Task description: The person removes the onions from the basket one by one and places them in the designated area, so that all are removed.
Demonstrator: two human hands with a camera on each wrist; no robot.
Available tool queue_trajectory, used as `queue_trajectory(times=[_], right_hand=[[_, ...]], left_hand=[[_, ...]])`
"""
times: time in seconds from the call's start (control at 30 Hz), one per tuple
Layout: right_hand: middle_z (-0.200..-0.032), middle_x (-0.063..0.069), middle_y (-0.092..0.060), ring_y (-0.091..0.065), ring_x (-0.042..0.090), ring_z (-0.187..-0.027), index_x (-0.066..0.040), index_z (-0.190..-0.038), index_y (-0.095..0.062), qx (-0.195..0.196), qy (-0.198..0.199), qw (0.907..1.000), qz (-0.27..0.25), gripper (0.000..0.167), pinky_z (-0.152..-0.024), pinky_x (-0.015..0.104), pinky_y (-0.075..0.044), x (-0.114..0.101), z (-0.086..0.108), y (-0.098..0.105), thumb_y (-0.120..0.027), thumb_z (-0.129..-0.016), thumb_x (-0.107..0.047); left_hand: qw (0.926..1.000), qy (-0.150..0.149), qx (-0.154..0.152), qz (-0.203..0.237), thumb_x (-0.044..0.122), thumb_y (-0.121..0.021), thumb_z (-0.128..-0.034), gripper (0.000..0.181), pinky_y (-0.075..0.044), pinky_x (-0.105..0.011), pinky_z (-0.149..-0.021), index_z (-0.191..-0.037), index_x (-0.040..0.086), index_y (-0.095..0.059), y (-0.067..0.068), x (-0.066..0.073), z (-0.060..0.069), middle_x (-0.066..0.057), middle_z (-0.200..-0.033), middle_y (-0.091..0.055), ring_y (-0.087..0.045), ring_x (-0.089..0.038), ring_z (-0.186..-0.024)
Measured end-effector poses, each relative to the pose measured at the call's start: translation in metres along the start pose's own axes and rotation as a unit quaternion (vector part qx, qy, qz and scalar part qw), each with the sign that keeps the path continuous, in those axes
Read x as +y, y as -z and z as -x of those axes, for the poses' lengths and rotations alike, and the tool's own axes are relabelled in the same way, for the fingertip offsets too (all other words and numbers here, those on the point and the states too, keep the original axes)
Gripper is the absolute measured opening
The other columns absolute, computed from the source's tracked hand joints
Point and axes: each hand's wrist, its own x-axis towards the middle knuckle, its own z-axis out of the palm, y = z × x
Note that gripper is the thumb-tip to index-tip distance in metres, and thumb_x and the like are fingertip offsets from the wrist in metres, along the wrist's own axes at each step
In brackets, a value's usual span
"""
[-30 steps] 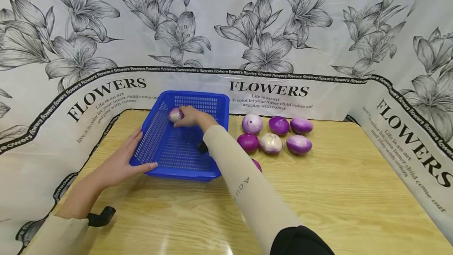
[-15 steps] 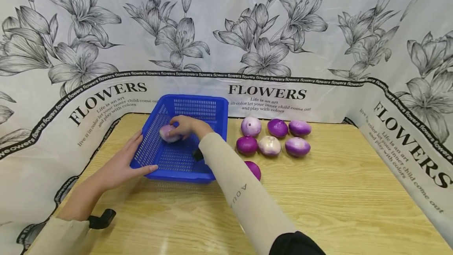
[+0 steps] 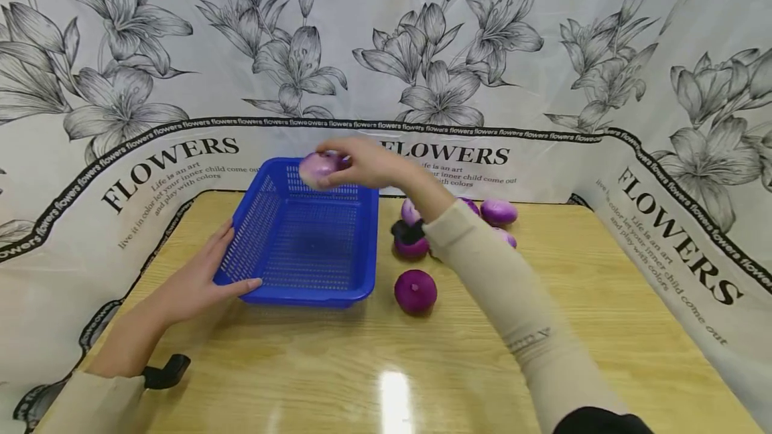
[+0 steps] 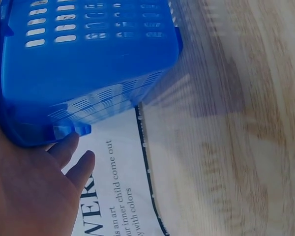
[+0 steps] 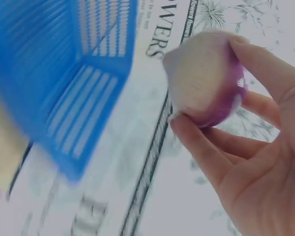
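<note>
My right hand (image 3: 368, 163) holds a purple-and-white onion (image 3: 316, 169) between thumb and fingers, above the far rim of the blue plastic basket (image 3: 310, 243). In the right wrist view the onion (image 5: 204, 81) shows its pale side, with the basket (image 5: 83, 113) blurred at the left. Nothing lies on the basket's floor in the head view. My left hand (image 3: 196, 286) holds the basket's near left corner, thumb over the front rim and fingers along the outer side. The left wrist view shows two fingertips near a tab under the basket's rim.
A dark purple onion (image 3: 415, 291) lies just right of the basket. Several more onions, among them a purple one (image 3: 499, 211), lie behind it, partly hidden by my right sleeve (image 3: 494, 286). A flower-printed cloth (image 3: 446, 92) stands round the wooden table (image 3: 301, 367).
My right hand has lifted the onion from inside the basket up over its far rim. My left hand has stayed on the basket's corner.
</note>
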Motion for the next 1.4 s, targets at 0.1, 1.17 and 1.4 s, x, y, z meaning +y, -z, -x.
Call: queue_trajectory(times=[0.1,1.17,1.4], right_hand=[[-0.132,0.009,-0.063,-0.064,0.024,-0.115,-0.011,-0.150,-0.050,0.030,-0.003,0.9995,0.008,0.063,-0.095,0.035,-0.054,0.009,0.048,0.011,-0.075,-0.095,-0.030],[-0.139,0.016,-0.061,-0.060,0.030,-0.121,-0.001,-0.147,-0.051,0.003,-0.101,0.9946,-0.022,0.061,-0.093,0.041,-0.056,0.110,0.257,-0.088,-0.073,-0.097,-0.028],[-0.146,0.026,-0.050,-0.062,0.037,-0.117,0.001,-0.154,-0.040,0.003,-0.121,0.9919,-0.039,0.073,-0.092,0.047,-0.057,0.107,0.262,-0.073,-0.073,-0.097,-0.032]], left_hand=[[1.0000,0.003,-0.003,-0.002,0.058,-0.070,-0.0908,0.116,-0.018,-0.077,-0.113,-0.164,0.008,0.004,0.003,0.000,0.000,-0.009,-0.172,0.008,-0.005,-0.050,-0.154],[0.9999,-0.014,-0.005,0.004,0.053,-0.072,-0.0921,0.113,-0.019,-0.079,-0.109,-0.165,0.007,0.001,0.001,-0.008,-0.001,-0.013,-0.172,0.007,-0.007,-0.053,-0.152],[0.9985,-0.027,-0.014,0.046,0.044,-0.067,-0.0983,0.100,-0.015,-0.080,-0.110,-0.165,0.006,-0.003,0.004,-0.014,-0.002,-0.015,-0.171,0.009,0.000,-0.052,-0.153]])
